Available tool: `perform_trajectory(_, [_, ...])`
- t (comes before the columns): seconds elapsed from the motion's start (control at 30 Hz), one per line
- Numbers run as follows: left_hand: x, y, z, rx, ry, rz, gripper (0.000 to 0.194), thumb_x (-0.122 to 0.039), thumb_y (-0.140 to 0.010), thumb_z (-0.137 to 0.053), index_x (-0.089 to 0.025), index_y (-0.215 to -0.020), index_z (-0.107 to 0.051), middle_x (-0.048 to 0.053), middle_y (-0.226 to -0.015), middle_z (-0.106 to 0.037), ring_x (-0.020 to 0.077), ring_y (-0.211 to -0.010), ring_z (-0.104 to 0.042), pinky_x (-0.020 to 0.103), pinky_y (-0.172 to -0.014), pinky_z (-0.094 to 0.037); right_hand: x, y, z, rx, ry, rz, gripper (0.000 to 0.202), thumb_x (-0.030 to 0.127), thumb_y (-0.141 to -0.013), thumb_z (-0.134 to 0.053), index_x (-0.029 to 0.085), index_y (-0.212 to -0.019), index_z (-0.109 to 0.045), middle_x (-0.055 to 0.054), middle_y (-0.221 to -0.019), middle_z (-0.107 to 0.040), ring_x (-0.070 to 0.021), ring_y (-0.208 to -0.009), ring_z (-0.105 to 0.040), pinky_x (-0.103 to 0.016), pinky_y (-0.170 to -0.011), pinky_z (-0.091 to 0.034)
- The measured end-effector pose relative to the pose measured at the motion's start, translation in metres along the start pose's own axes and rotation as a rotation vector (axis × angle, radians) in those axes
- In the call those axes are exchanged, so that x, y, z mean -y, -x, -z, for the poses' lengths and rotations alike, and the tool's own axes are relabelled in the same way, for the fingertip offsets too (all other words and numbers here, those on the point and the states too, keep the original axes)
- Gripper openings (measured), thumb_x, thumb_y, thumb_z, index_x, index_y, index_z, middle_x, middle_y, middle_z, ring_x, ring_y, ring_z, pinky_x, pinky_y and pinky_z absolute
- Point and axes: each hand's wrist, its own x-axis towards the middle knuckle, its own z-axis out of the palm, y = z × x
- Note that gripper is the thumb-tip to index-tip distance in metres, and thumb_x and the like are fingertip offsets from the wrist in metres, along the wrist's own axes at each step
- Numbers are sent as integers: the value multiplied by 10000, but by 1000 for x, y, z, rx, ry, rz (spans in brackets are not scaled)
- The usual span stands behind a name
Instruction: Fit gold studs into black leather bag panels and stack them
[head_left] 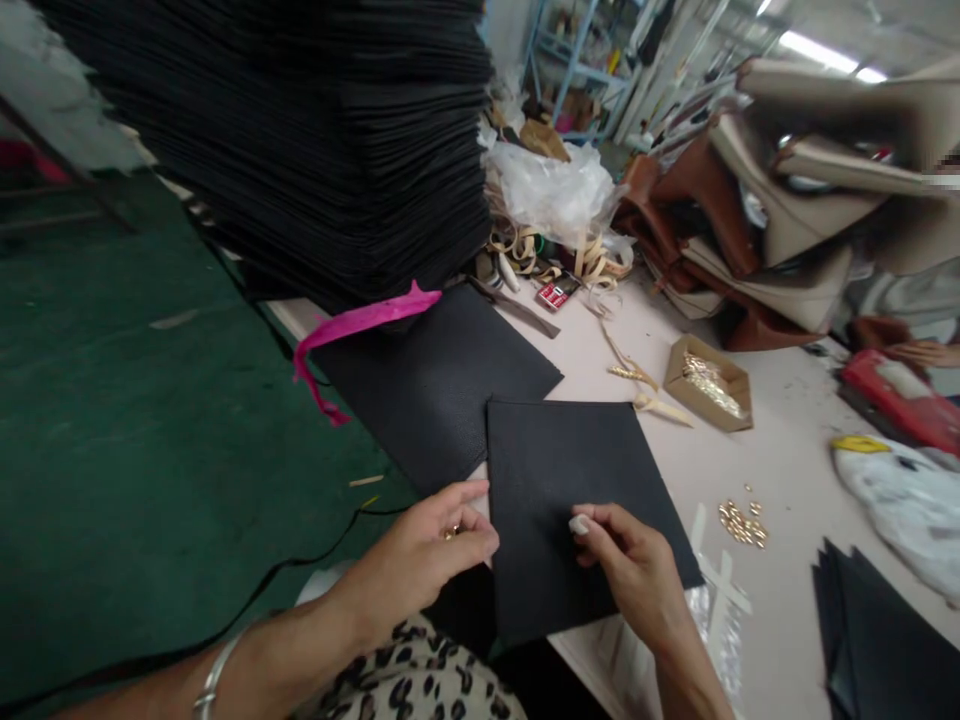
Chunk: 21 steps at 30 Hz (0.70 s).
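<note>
A black leather-like panel (570,460) lies on the table edge in front of me. My left hand (442,535) is beside its left edge, fingers curled around small gold metal pieces (451,532) that glint in the palm. Over the middle of the panel, my right hand (619,550) has thumb and forefinger pinched together; whatever may be between them is hidden. Another black panel (442,380) lies behind to the left, next to the first one. A small pile of gold rings or eyelets (742,524) sits on the table to the right.
A tall stack of black sheets (322,150) rises at the back left, with a pink strip (367,318) at its base. A cardboard box (705,385) holds gold parts. Brown and beige bags (780,210) are heaped behind it. More black pieces (877,630) lie at right.
</note>
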Motion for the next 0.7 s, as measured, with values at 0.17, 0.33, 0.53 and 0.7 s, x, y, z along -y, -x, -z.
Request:
perform_trajectory(0.17, [-16, -12, -10, -42, 33, -18, 455, -348, -738, -751, -162, -1148, -683, 55, -993, -682, 179, -902, -626, 275, -810, -466, 0, -11, 0, -16, -108, -45, 423, 553, -755, -762, 163, -916, -783, -38, -751, -698, -141, -624, -622, -252, -549, -544])
perform_trajectory(0.33, [-31, -29, -29, 135, 240, -37, 367, -329, -756, -761, -192, -1082, -662, 24, -895, -703, 136, -782, -660, 199, -668, -499, 0, -13, 4, 33, -247, -110, 487, 535, -686, -830, 176, -1013, -797, -51, -808, -738, -150, -671, -667, -294, -658, -593])
perform_trajectory(0.53, [-44, -45, -47, 150, 110, 149, 315, -393, -826, -646, -156, -1033, -635, -105, -505, -439, 29, -330, -205, 172, -334, -98, 6, -15, 5, -1, -340, -128, 454, 475, -667, -867, 169, -984, -760, -27, -756, -743, -139, -666, -688, -253, -649, -580])
perform_trajectory(0.7, [-41, -56, -55, 206, 55, 170, 362, -437, -768, -689, -153, -988, -647, -73, -569, -486, 32, -360, -276, 172, -345, -113, 6, -24, 11, -9, -392, -187, 419, 460, -619, -897, 135, -831, -739, -31, -704, -728, -143, -639, -697, -244, -625, -588])
